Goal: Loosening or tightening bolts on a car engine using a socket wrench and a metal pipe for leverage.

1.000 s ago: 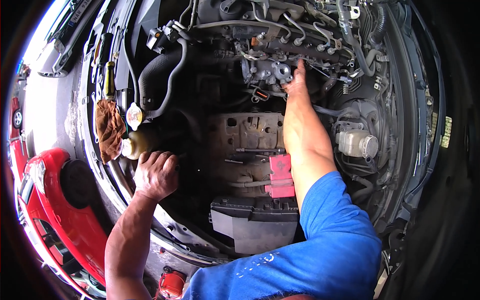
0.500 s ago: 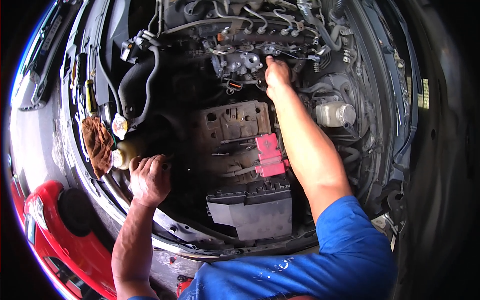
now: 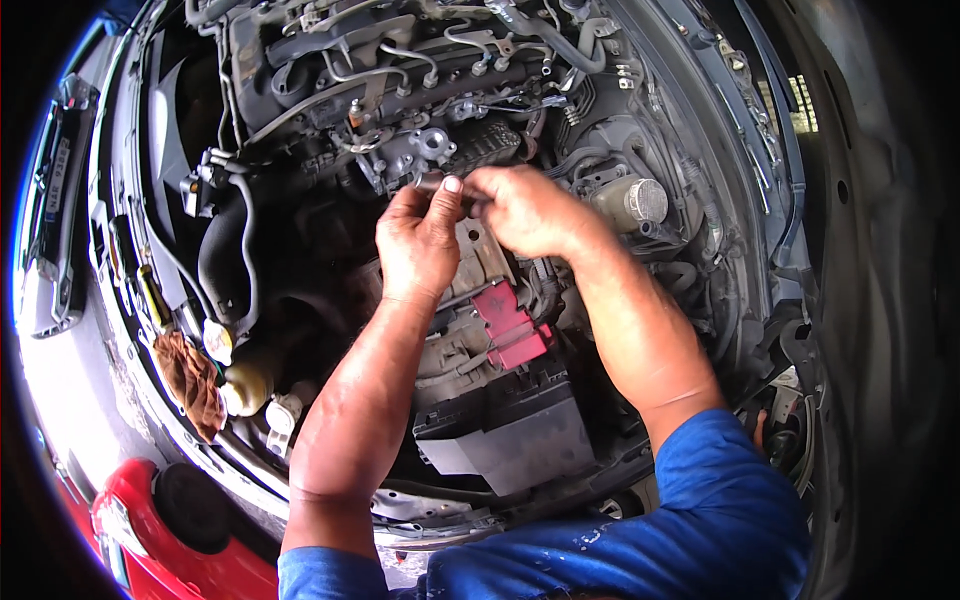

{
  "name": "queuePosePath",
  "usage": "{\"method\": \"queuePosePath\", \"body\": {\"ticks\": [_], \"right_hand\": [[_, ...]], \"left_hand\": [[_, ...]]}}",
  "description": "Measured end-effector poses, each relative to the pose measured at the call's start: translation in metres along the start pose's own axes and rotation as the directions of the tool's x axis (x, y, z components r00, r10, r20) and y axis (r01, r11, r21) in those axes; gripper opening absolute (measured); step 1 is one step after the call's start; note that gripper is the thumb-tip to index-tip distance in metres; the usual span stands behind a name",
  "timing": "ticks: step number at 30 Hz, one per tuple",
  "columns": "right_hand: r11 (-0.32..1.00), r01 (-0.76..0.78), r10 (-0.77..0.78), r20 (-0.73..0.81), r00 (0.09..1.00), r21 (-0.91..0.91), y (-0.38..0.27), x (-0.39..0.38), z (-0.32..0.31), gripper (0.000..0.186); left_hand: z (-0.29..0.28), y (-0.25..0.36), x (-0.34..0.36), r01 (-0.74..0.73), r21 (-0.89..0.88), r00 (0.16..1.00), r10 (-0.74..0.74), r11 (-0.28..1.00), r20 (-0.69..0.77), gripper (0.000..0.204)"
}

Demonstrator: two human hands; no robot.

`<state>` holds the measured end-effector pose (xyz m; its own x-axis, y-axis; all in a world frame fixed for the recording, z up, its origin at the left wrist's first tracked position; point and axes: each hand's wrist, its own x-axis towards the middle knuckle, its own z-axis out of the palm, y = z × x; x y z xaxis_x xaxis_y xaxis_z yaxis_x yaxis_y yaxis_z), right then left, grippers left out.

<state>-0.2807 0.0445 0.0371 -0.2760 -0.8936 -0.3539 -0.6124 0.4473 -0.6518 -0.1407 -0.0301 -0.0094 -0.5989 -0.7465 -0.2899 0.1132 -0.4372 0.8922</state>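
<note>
Over the middle of the engine bay my two hands meet, fingertips nearly touching. My left hand (image 3: 418,240) is closed, thumb up, on a small dark cylindrical piece (image 3: 430,181); its exact kind does not show. My right hand (image 3: 530,212) has its fingers curled in beside the left thumb, and what they grip is mostly hidden. Just beyond the hands sits a metal engine fitting (image 3: 432,146) with a round opening. Below them is a bare metal battery tray (image 3: 482,250), partly covered by my left wrist.
A red terminal cover (image 3: 512,325) and a black box (image 3: 515,430) lie nearer me. To the right stands a capped fluid reservoir (image 3: 632,203). A brown rag (image 3: 188,380) and a yellow-handled screwdriver (image 3: 153,295) rest along the left edge. A red car (image 3: 185,530) is parked beyond.
My left hand has moved from beside the left reservoir up to the middle. My right hand has drawn back from the engine fittings to meet it. The view has shifted.
</note>
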Motion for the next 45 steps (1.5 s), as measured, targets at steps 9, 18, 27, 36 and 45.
{"method": "queuePosePath", "body": {"ticks": [9, 18, 27, 36, 45], "right_hand": [[0.771, -0.481, 0.521, -0.02, 0.853, -0.418, 0.038, 0.097, -0.026, 0.03], [0.804, -0.592, 0.594, 0.062, 0.802, -0.047, 0.111, 0.138, 0.012, 0.019], [0.731, -0.607, 0.576, 0.197, 0.794, 0.312, 0.136, 0.162, 0.04, 0.015], [0.617, -0.541, 0.519, 0.222, 0.826, 0.571, 0.128, 0.17, 0.045, 0.014], [0.542, -0.488, 0.488, 0.217, 0.845, 0.684, 0.13, 0.176, 0.043, 0.017]], "left_hand": [[-0.012, -0.077, 0.027, -0.355, 0.822, 0.915, -0.015, 0.446, 0.404, 0.059], [0.005, -0.109, 0.07, -0.386, 0.919, 0.895, -0.211, 0.079, 0.393, 0.084], [-0.004, -0.126, 0.075, -0.402, 0.889, 0.877, -0.189, 0.219, 0.443, 0.057], [0.011, -0.112, 0.074, -0.173, 0.97, 0.917, -0.332, 0.171, 0.222, 0.077], [0.005, -0.118, 0.074, -0.111, 0.982, 0.933, -0.324, 0.153, 0.156, 0.083]]}}
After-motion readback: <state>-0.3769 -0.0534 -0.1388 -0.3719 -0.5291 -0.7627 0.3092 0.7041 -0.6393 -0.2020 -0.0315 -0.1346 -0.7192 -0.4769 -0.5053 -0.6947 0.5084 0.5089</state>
